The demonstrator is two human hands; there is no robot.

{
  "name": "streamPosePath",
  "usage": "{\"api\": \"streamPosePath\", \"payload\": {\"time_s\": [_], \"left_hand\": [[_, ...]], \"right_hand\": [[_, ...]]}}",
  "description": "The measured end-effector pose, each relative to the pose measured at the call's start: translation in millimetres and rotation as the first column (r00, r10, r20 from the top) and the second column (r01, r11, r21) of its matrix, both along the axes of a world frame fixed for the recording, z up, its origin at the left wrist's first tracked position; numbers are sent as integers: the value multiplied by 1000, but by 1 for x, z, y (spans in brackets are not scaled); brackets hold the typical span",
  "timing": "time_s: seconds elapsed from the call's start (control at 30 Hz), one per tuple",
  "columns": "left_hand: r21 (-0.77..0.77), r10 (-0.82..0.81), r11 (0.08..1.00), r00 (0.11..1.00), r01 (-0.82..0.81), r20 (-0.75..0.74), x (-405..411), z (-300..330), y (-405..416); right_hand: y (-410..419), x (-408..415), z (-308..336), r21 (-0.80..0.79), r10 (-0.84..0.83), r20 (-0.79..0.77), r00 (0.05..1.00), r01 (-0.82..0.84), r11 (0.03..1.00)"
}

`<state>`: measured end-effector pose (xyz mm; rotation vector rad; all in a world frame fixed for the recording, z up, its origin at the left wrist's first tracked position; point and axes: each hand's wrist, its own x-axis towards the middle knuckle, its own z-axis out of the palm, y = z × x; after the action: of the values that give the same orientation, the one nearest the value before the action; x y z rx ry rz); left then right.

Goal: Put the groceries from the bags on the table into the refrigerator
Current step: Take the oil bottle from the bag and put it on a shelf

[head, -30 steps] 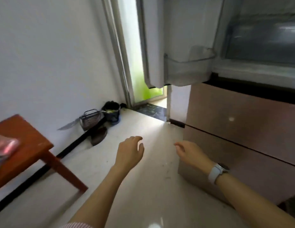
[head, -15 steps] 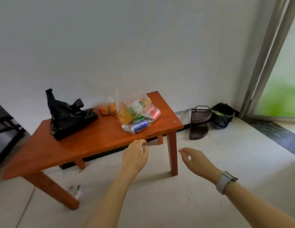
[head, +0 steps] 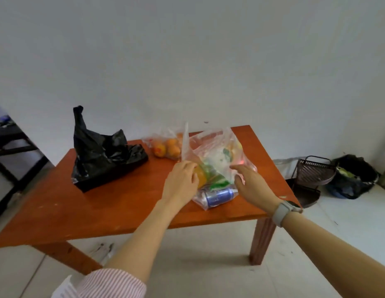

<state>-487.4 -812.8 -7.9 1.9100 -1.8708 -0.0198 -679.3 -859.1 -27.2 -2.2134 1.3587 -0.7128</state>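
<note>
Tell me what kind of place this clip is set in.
Probably a room in a home, near a kitchen: a low wooden table against a plain white wall holds a clear grocery bag and a black plastic bag, with a lined bin on the tiled floor.

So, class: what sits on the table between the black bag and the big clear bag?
In the head view, a small clear bag of oranges.

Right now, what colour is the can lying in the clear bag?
Blue, can at the bag's near end; head view.
</note>
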Motion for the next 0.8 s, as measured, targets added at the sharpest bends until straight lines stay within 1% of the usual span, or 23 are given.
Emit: {"api": "streamPosePath", "payload": {"time_s": [0.07, 0.1, 0.17, 0.2, 0.27, 0.33, 0.4, 0.43, 0.47, 0.5, 0.53, 0.57, 0.6, 0.67, 0.7, 0.73, 0.8], "left_hand": [[0, -63, 998, 993, 64, 96, 11, 3, -49], [-1, -87, 996, 983, 89, 164, 16, 5, -72], [38, -125, 992, 947, 119, 295, 27, 3, -109], [84, -136, 990, 925, 113, 355, 32, -2, -122], [157, -147, 984, 885, 85, 442, 40, -14, -137], [169, -107, 985, 866, 26, 489, 48, -28, -134], [136, -43, 990, 882, -25, 470, 55, -49, -126], [122, -11, 992, 908, -44, 419, 58, -62, -121], [183, 5, 981, 947, -67, 321, 61, -76, -114], [265, 58, 957, 975, -116, 215, 62, -86, -110], [357, 106, 923, 986, -145, 127, 66, -98, -108], [406, 135, 901, 988, -152, 69, 70, -108, -107], [433, 137, 890, 990, -141, 41, 75, -118, -109], [503, 95, 859, 995, -97, 30, 83, -123, -117], [544, 71, 835, 997, -78, 34, 87, -120, -124], [580, 74, 811, 997, -79, 33, 91, -116, -133], [607, 127, 785, 991, -125, 40, 99, -102, -150]], "right_hand": [[-52, 23, 4, -68, 41, -37, 998, -44, 997], [-77, 35, 5, -110, 77, -81, 994, -85, 990], [-123, 55, 3, -193, 149, -233, 961, -196, 961], [-141, 62, -2, -201, 178, -312, 933, -248, 948], [-163, 67, -12, -141, 225, -437, 871, -314, 939], [-165, 64, -29, -89, 288, -514, 808, -384, 919], [-151, 57, -48, -22, 368, -516, 774, -441, 897], [-145, 51, -60, 35, 395, -502, 770, -438, 898], [-140, 47, -71, 76, 406, -480, 777, -425, 902], [-138, 44, -80, 97, 396, -444, 804, -397, 913], [-139, 43, -88, 106, 362, -400, 842, -350, 931], [-141, 43, -93, 122, 325, -365, 872, -302, 946], [-144, 47, -96, 131, 274, -325, 905, -244, 961], [-152, 55, -100, 102, 135, -246, 960, -112, 988], [-157, 58, -98, 146, 13, -166, 986, 11, 989], [-161, 61, -97, 189, -82, -126, 989, 105, 976], [-169, 68, -96, 225, -165, -95, 982, 182, 957]]}}
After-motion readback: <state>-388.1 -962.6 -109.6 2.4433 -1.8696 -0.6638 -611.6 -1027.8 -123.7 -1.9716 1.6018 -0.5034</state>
